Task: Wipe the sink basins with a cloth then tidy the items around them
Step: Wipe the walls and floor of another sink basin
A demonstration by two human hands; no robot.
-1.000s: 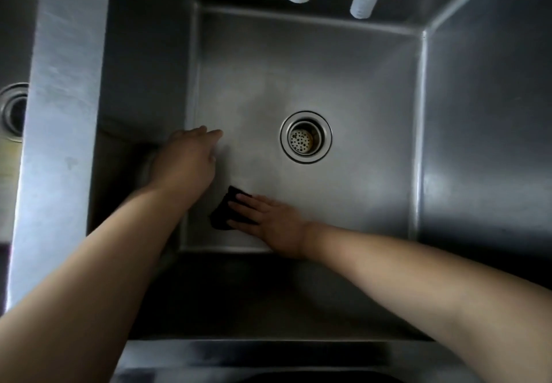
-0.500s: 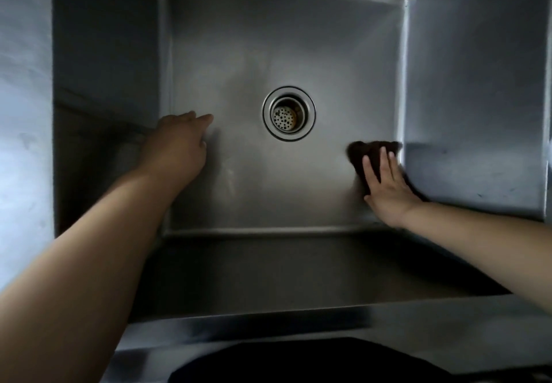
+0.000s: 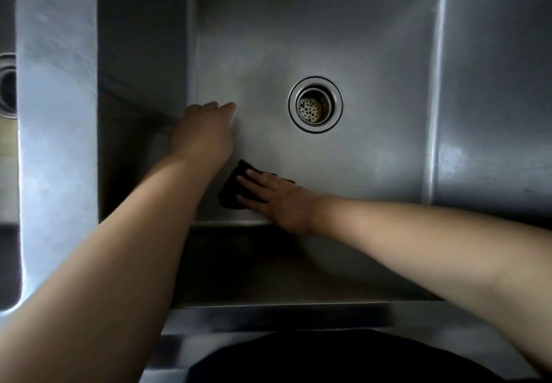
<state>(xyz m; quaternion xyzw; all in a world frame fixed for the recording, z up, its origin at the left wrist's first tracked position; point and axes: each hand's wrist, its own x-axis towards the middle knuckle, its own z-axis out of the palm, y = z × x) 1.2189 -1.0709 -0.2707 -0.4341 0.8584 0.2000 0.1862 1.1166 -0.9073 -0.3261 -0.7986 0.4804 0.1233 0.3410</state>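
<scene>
Cloth (image 3: 231,191) swept back leftward inside basin (image 3: 373,53).

Dim overall, cool grey light. A soft sheen spreads across the sink basin (image 3: 373,38) floor around the drain (image 3: 315,104), and glare streaks the steel divider (image 3: 56,113) on the left. The near wall sits in deep shadow. Straight edges bow toward the corners, wide-angle. Detail is soft and slightly smeared throughout.
</scene>
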